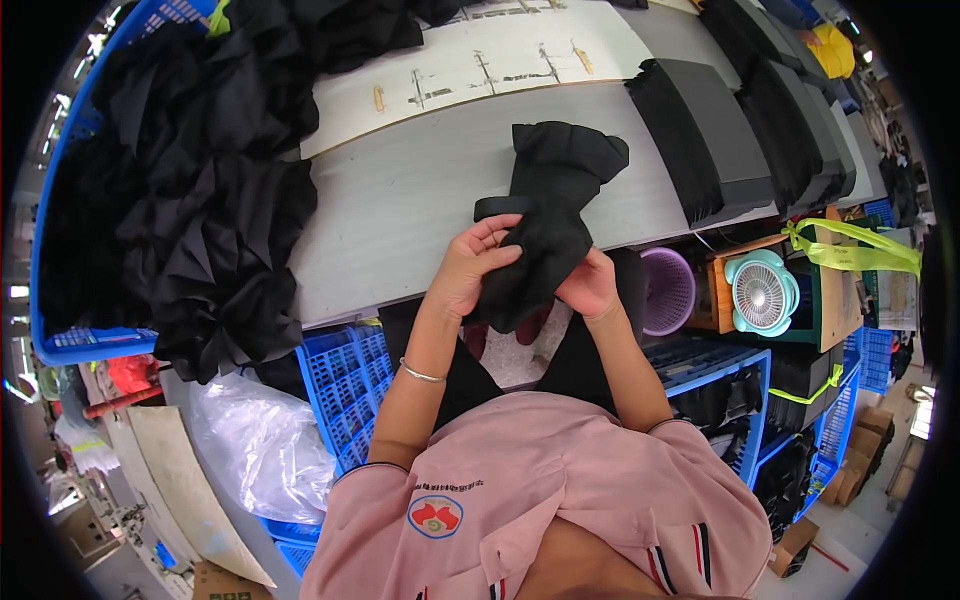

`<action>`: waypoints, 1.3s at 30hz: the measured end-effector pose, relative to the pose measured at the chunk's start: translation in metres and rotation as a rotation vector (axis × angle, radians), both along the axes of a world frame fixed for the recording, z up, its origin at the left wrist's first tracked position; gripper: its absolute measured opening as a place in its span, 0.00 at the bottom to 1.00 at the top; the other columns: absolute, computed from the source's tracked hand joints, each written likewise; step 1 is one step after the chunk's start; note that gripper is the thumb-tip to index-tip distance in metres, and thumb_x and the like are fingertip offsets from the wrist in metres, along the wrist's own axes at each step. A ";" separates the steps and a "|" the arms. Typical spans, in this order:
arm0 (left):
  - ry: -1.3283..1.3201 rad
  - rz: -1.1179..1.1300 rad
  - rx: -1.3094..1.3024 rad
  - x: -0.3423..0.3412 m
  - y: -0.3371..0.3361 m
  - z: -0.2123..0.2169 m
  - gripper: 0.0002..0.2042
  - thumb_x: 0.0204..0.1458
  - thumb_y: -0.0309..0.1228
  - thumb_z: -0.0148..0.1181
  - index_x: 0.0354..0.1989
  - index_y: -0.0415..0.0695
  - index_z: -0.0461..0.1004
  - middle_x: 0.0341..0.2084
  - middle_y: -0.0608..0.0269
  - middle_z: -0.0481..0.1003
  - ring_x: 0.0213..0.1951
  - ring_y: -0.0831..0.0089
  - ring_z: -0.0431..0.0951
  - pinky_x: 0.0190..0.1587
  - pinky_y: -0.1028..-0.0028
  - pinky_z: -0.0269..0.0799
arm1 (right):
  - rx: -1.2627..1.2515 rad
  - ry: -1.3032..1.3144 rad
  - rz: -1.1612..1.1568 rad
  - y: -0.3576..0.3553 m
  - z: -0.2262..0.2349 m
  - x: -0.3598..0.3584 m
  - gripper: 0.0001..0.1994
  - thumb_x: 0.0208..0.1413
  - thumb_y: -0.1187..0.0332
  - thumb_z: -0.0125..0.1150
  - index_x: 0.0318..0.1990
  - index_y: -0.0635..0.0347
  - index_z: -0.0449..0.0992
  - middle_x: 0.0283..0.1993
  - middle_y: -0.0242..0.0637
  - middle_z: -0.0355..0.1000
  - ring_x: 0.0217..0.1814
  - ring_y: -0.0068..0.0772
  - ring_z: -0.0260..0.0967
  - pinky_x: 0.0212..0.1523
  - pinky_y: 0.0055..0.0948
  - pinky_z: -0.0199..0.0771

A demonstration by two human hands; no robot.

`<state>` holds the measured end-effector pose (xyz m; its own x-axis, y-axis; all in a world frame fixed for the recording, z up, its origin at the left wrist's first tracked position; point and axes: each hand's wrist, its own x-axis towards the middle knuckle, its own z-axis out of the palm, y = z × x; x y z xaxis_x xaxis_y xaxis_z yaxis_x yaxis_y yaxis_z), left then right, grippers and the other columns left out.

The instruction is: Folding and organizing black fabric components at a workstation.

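Observation:
A piece of black fabric (556, 190) hangs between my hands at the near edge of the grey table (400, 210); its far end lies on the tabletop. My left hand (478, 262) is closed on its left side, thumb on top, beside a narrow black band that sticks out in a loop. On the other side my right hand (592, 284) grips the cloth, its fingertips partly hidden behind the fabric. What kind of article the cloth is, I cannot tell.
A heap of black fabric pieces (210, 200) fills a blue crate at left. Neat black stacks (700, 130) stand at far right, and a white marked board (480, 65) lies at the back. Below the right edge are a purple basket (667, 290) and a turquoise fan (762, 292).

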<state>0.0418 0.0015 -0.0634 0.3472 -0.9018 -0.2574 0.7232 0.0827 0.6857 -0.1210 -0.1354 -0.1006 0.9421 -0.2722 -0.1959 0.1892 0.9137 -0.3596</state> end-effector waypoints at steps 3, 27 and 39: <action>-0.104 0.063 0.048 -0.004 -0.005 0.000 0.22 0.47 0.14 0.66 0.53 0.35 0.74 0.43 0.61 0.79 0.44 0.76 0.79 0.51 0.77 0.75 | -0.046 -0.052 0.049 -0.004 0.004 0.005 0.30 0.59 0.55 0.62 0.65 0.60 0.64 0.63 0.38 0.69 0.67 0.36 0.64 0.65 0.36 0.63; -0.970 0.677 0.025 -0.038 -0.002 0.036 0.20 0.44 0.11 0.62 0.47 0.40 0.76 0.36 0.65 0.73 0.35 0.80 0.73 0.36 0.82 0.71 | -1.220 0.629 -0.426 0.027 0.076 0.034 0.22 0.60 0.72 0.61 0.61 0.58 0.68 0.29 0.32 0.73 0.27 0.16 0.67 0.29 0.21 0.69; -1.425 0.406 0.321 -0.014 0.030 0.079 0.24 0.43 0.21 0.65 0.53 0.42 0.75 0.54 0.54 0.71 0.56 0.55 0.72 0.61 0.63 0.65 | -1.551 0.786 -0.408 0.000 0.034 0.005 0.23 0.52 0.75 0.54 0.57 0.48 0.74 0.23 0.45 0.71 0.23 0.37 0.72 0.29 0.32 0.70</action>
